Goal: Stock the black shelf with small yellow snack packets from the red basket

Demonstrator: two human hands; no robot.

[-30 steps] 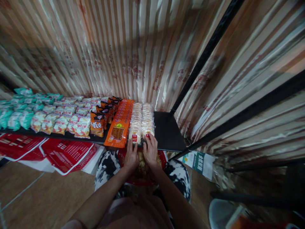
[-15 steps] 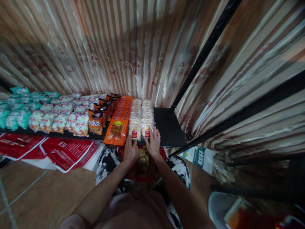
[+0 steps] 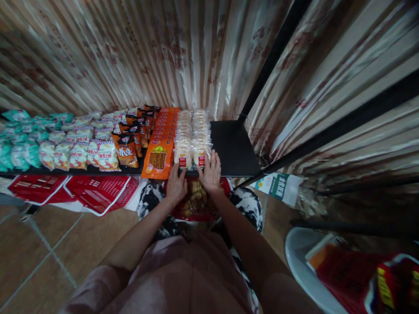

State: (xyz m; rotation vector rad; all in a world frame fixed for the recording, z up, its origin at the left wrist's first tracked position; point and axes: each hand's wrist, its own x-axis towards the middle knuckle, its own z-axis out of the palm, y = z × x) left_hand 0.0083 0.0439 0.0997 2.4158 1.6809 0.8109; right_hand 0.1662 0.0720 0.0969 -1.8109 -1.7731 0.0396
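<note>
The print on the orange snack packets (image 3: pixel 161 146) is too small to read. The teal packets (image 3: pixel 15 148) are cut off by the left edge. The red basket (image 3: pixel 196 204) is partly hidden behind both hands; its contents look like wrapped snacks, though blurred. At the lower right, a red bag (image 3: pixel 366 274) runs off the edge.

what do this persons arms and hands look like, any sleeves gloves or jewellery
Both arms are bare from hand to upper arm; no sleeve reaches the forearms. The left hand and right hand are ungloved, with no ring, watch or bracelet visible. The person wears a pinkish top and black-and-white patterned trousers.
</note>
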